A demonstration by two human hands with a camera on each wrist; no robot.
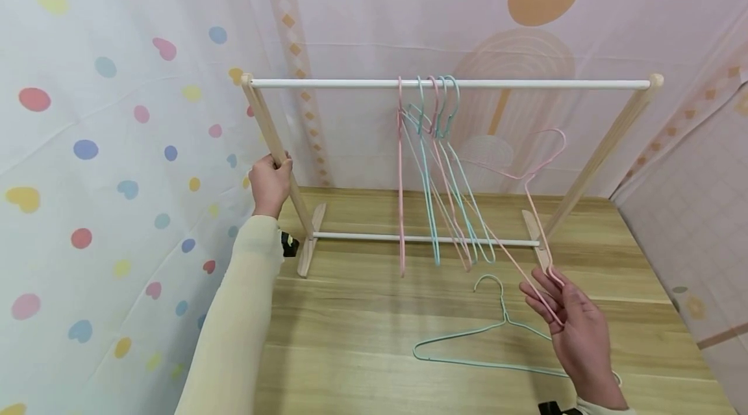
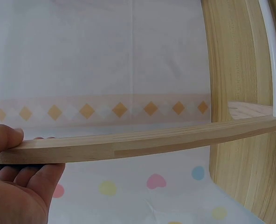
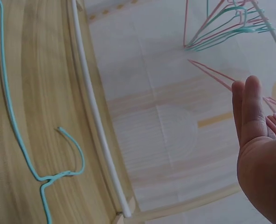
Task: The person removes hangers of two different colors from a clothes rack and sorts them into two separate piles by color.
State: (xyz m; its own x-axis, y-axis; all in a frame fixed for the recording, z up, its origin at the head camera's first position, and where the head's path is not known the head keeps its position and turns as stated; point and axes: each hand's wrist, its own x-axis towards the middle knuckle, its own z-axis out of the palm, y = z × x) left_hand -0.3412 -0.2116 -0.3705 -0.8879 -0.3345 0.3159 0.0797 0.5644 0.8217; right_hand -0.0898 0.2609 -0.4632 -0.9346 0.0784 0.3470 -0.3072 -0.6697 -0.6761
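A wooden rack with a white top rail stands on the wooden table. My left hand grips the rack's left slanted leg; the left wrist view shows the left hand curled round that leg. Several pink and teal hangers hang from the middle of the rail. My right hand pinches a pink hanger in the air, right of the hung ones, its hook free of the rail. In the right wrist view the right hand's fingers look nearly straight.
A teal hanger lies flat on the table just left of my right hand, also visible as the teal hanger beside the rack's lower white bar. Patterned cloth walls close in behind and on both sides.
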